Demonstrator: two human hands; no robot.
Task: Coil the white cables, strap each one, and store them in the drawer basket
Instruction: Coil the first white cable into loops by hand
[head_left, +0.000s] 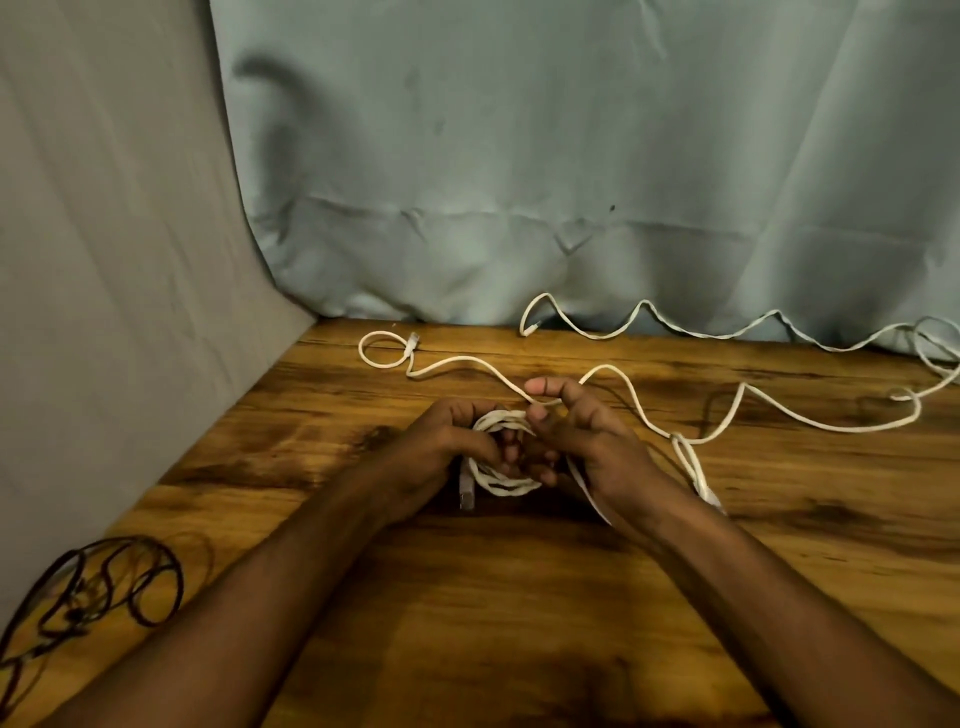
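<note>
A: Worktop fills the lower frame. On it, one white cable runs loose along the back edge, upper right. The cable I'm working, the loose run, snakes from frame centre out to a plug at upper centre-left. No drawer basket or strap in view.

B: Grip state?

A: Left hand is curled round the coil, holding it just above the worktop at frame centre. Right hand pinches the feeding strand between thumb and forefinger.

B: Risks?

A: Biggest: the loose run has a small loop near its plug end. Pull fast and I'd expect it to cinch into a knot. Next: a second strand knots by my right wrist, lower right of centre, and could drag into the coil. Smallest: loosen the left fingers and the turns likely spring apart, nothing binds them yet.

B: The dark wire tangle?

A: Lower left, well apart. No issue.
</note>
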